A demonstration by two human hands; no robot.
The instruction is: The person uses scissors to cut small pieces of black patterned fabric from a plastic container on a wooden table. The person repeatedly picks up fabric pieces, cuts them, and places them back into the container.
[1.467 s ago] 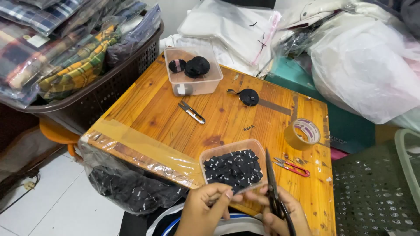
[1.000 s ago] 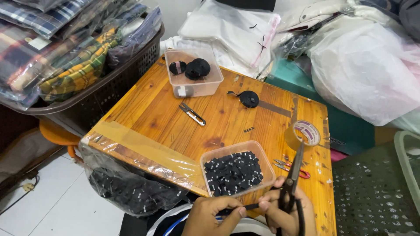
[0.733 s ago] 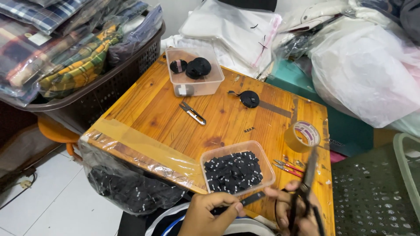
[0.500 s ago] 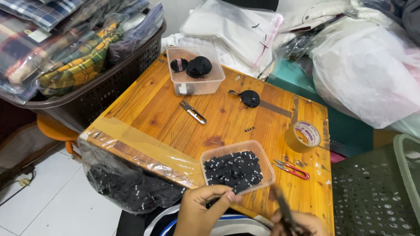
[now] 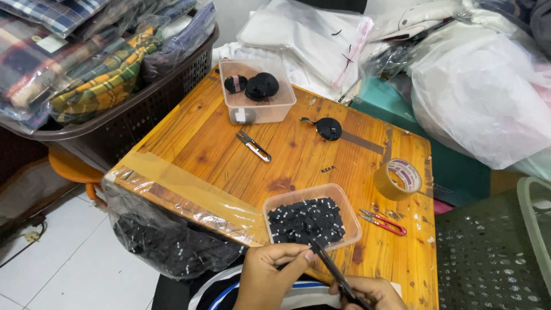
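As left hand (image 5: 270,275) pinches, right hand (image 5: 367,293) grips scissors (image 5: 336,272), beside tub (image 5: 350,215)

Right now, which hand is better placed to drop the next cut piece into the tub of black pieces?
Left. The left hand sits just below the tub of black pieces, fingertips pinched at the blades, while the right hand grips the scissors.

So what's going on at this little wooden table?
A person sits at the near edge of the wooden table. The right hand holds black scissors, blades pointing up toward the left hand, whose fingertips pinch something small at the blade tips. Just beyond the hands stands a clear tub of small black pieces. Thread snips, red snips, a roll of tape and a tub of black spools lie farther out, untouched.
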